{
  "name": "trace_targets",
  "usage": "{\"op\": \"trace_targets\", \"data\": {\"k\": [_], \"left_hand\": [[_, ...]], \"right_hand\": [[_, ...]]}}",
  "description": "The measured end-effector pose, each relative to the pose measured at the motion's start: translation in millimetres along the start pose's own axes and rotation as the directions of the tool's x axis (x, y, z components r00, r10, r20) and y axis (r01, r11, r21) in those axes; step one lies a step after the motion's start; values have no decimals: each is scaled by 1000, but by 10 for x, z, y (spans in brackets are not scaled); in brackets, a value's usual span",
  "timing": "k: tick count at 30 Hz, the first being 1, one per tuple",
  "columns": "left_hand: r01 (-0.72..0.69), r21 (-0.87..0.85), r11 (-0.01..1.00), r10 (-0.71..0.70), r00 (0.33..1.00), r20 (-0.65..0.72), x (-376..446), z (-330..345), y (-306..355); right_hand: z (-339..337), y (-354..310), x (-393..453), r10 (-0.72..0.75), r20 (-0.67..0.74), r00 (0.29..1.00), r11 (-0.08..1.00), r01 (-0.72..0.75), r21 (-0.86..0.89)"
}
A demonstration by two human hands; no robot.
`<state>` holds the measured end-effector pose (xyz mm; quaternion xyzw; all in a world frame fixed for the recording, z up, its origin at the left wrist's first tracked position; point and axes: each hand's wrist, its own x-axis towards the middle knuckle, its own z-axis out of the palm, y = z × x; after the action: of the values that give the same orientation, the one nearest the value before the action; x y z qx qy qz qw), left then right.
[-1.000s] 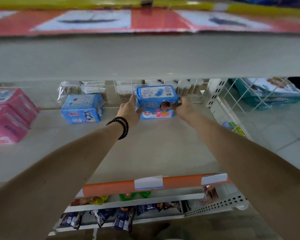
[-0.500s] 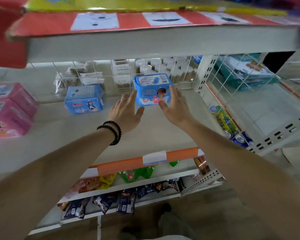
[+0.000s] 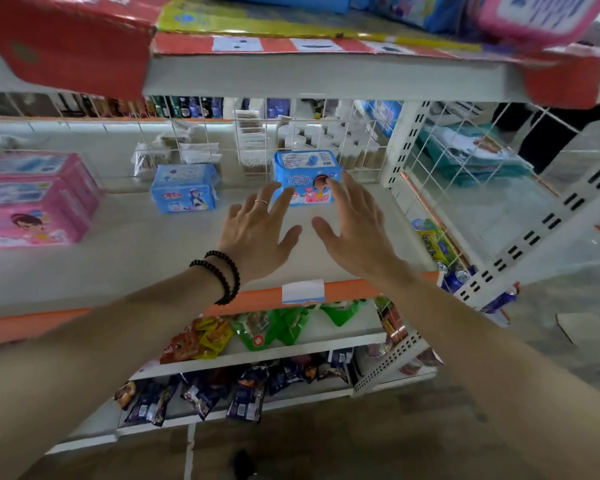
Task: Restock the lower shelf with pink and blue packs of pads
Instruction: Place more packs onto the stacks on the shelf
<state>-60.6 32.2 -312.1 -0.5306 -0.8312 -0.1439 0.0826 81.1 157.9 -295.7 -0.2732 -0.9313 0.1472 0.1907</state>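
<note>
— Placed so far? 
— Two blue items at the back of the lower shelf (image 3: 146, 251): a blue pack (image 3: 184, 188) left of centre; a second blue pack (image 3: 307, 176) just right of it, upright against the wire grid (image 3: 326, 140); pink packs (image 3: 32, 199) stacked at the far left.

— And the hands? 
— Holding nothing; left hand (image 3: 257, 237) spread flat, fingers (image 3: 284, 200) straight, tips overlapping the lower edge of the second blue pack in the view; right hand (image 3: 354, 230) likewise open, one fingertip near the pack's right front corner; touching or just short of it, impossible to tell.

— Left to do? 
— Probably plenty; wide bare stretch of shelf between the pink stack and the first blue pack, more bare board in front of both blue packs; no rows filled front to back.

— More stock at hand? 
— Blue and pink packs (image 3: 520, 12) up on the upper shelf (image 3: 326, 77), blurred; likely the supply, not certain.
</note>
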Motion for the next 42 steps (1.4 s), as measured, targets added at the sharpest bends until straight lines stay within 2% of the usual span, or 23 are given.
{"op": "trace_targets", "data": {"k": [3, 6, 11, 17, 20, 24, 31, 35, 42], "left_hand": [[12, 2, 1000, -12, 998, -69, -189, -189, 146], [72, -21, 997, -73, 995, -74, -334, -415, 361], [106, -46, 993, -113, 978, -174, -593, -834, 788], [10, 5, 1000, -9, 970, -243, -934, -1277, 1051], [7, 24, 1000, -1, 969, -246, -1100, -1447, 1075], [2, 99, 995, 26, 959, -282, -1266, -1677, 1008], [-25, 106, 994, 64, 922, -383, -1405, -2134, 795], [-13, 93, 996, 52, 902, -428, -1513, -2385, 514], [28, 167, 986, 53, 886, -461, -1809, -2816, -147]], "right_hand": [[-148, -56, -202, -61, -24, 998, 998, 62, 7], [-349, -76, -430, -109, -16, 994, 994, 109, -2], [-775, -113, -703, -206, -110, 972, 979, 205, -12], [-1175, -295, -969, -253, -107, 962, 965, 258, 45], [-1269, -395, -1085, -276, -131, 952, 958, 283, 44], [-1376, -507, -1186, -319, -192, 928, 942, 333, 45], [-1577, -894, -1109, -384, -287, 877, 912, 410, 33], [-1601, -1295, -995, -438, -336, 834, 881, 473, 26], [-1385, -2175, -751, -539, -389, 747, 787, 612, 84]]}}
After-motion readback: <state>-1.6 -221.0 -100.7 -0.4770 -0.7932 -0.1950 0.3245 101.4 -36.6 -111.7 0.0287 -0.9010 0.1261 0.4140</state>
